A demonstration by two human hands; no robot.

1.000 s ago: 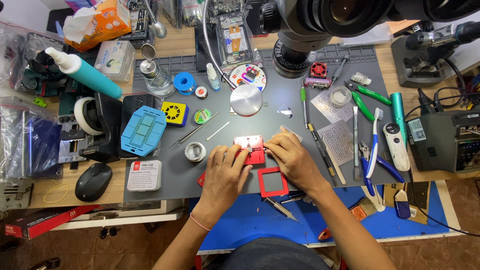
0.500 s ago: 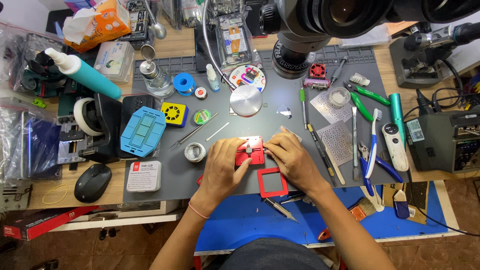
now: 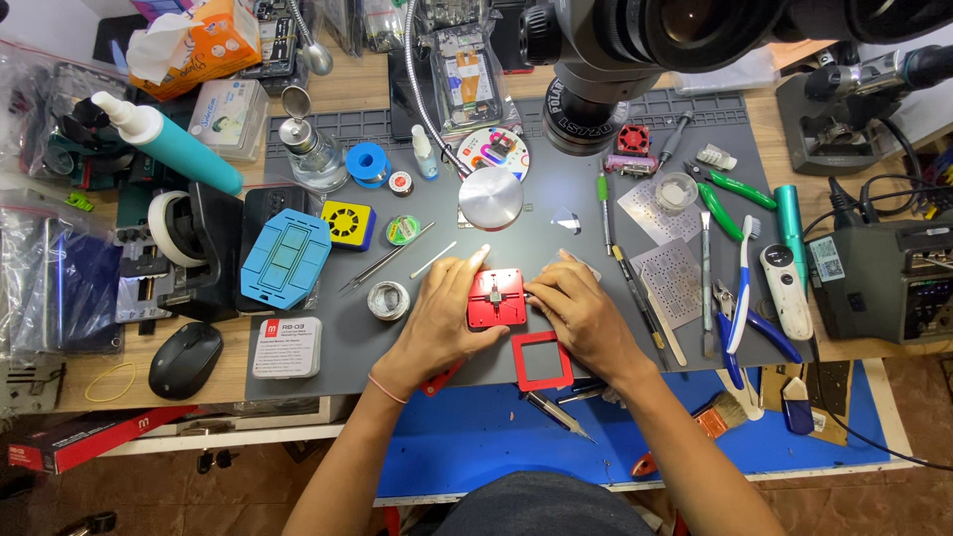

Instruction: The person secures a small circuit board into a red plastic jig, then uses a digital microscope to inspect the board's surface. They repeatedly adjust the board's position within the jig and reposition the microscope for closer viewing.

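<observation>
A small red square fixture lies on the grey mat of the worktop, with the left hand cupped against its 9 o'clock side and the right hand pinching its 3 o'clock edge with the fingertips. An empty red square frame lies just beside it at 5 o'clock, and a round metal disc sits at its 12 o'clock.

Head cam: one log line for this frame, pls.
left hand: steadies red square jig | right hand: fingertips at jig's right edge | red square frame: lies on grey mat, near jig
</observation>
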